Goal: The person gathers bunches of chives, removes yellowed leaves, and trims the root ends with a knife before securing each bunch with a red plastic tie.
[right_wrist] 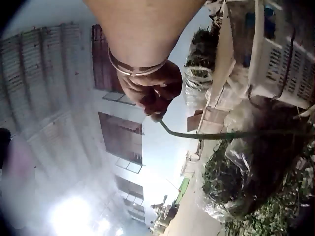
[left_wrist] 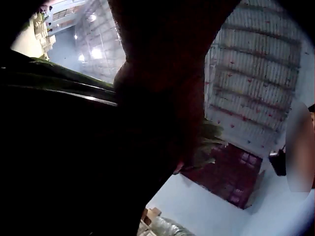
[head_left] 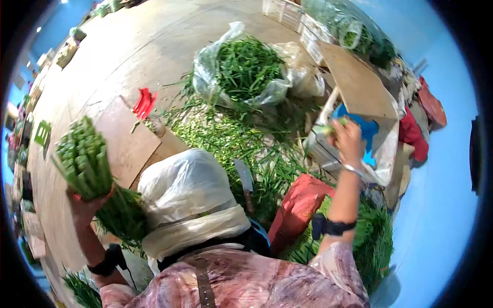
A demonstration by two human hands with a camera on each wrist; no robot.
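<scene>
My left hand (head_left: 84, 208) is raised at the left of the head view and grips a thick bunch of green leafy stalks (head_left: 84, 159). The cut stalk ends point up, a red band (head_left: 105, 195) shows near the hand, and long leaves hang below. In the left wrist view the hand and bunch are mostly dark. My right hand (head_left: 346, 141), with a bangle at its wrist, is over a white crate (head_left: 387, 169) at the right. It pinches a long thin green stalk (right_wrist: 211, 135), which bends away from the fingertips in the right wrist view.
A cleaver (head_left: 243, 174) lies among green trimmings (head_left: 205, 128) on the floor. Beyond is a clear plastic bag (head_left: 205, 69) of cut greens. Red bands (head_left: 144, 102) lie by a cardboard sheet (head_left: 126, 128). Cardboard (head_left: 354, 77) leans on the crate; a red sack (head_left: 298, 205) is near my right arm.
</scene>
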